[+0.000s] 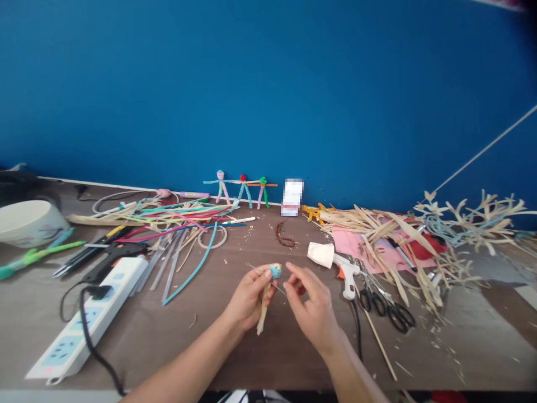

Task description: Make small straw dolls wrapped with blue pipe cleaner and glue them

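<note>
Above the middle of the table, my left hand (250, 295) is closed around a small craft piece. Its top is a light blue wound pipe-cleaner ball (275, 271) with a yellowish spot, and a pale flat strip (263, 314) hangs below. Thin strands stick out near the ball. Just to the right, my right hand (309, 298) has its thumb and index finger apart, close to the ball, with the other fingers bent. Whether a thin strand touches its fingers is too small to tell. Beyond the hands lies a curled brown pipe cleaner (286, 237).
A white hot glue gun (349, 280) and black-handled scissors (398, 314) lie right, before a heap of pale strips (369, 224). Left are a power strip (90, 322), black glue gun (111, 258), colourful pipe cleaners (188, 212) and white bowl (31, 221). Pipe-cleaner figures (243, 190) stand against the blue wall.
</note>
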### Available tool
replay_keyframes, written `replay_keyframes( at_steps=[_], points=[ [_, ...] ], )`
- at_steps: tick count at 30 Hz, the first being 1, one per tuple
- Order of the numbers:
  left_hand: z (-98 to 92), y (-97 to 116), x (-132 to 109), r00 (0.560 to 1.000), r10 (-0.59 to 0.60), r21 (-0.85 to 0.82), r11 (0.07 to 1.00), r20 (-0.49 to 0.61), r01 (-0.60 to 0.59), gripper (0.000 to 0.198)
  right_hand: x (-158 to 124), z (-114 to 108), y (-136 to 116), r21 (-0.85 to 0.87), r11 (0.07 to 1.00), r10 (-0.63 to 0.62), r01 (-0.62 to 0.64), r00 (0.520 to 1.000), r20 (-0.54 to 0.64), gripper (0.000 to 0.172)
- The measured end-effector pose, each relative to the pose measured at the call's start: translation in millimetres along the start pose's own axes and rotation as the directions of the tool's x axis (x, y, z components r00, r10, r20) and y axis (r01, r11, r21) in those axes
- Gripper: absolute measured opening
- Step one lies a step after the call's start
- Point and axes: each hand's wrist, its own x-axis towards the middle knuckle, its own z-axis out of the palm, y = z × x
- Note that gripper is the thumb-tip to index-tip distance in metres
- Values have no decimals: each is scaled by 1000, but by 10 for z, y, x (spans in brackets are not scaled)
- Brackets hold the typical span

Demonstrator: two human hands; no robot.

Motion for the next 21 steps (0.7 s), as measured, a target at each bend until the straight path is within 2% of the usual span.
replay_keyframes(
  at_steps=[3,6,12,17,21],
  points=[
    [-13,-16,36,999,-3,0,1000,-33,3,30,18,-6,-3,-47,999,20,-19,999,40,31],
    [-6,-31,46,1000,12,21,1000,-22,-11,31,31,-1,1,-80,996,43,-38,997,68,31],
    [5,-52,39,999,32,87,996,-37,-29,34,42,31,38,-67,997,48,-48,999,4,27],
    [12,-88,21,983,167,304,943,-74,-137,35,53,61,8,-109,993,36,-39,999,-35,12],
    [19,-100,-17,947,321,536,803,-23,-260,31,55,93,-11,-182,982,37,-44,998,-41,8]
  ],
)
